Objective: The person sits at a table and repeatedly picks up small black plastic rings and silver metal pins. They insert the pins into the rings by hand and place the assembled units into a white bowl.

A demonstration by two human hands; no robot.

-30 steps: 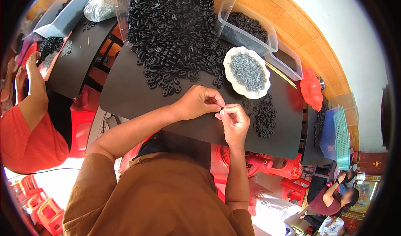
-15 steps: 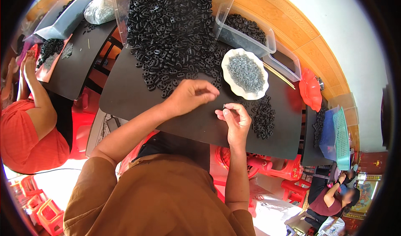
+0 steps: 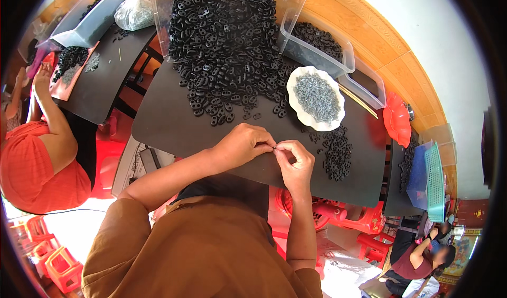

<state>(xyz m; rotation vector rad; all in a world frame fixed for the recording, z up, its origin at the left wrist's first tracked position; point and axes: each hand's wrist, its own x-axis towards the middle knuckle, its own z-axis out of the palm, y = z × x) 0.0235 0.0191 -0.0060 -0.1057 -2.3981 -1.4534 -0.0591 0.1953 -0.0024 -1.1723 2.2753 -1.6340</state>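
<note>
1. Two bare hands meet over the near part of the dark tabletop, fingertip to fingertip.
2. On the left hand, the grip is drawn in, thumb and forefinger pressed together at a small piece.
3. On the right hand, the grip pinches that same piece from the other side; it looks dark, but it's too tiny for me to make out its shape.
4. Half a second ago the left hand stood apart, its fingers loose, while the right held a little piece alone; now the two have come together.
5. Beyond them spreads a big heap of black two-holed pieces, a few strays at its near edge.
6. Just right of the heap sits a white wavy-edged dish full of clear greyish bits, with a smaller black pile on its near side.
7. Behind the dish I see a clear bin holding more black pieces; a red bowl is farther right.
8. Over on the left, a co-worker in red sits at another table, near red stools.
</note>
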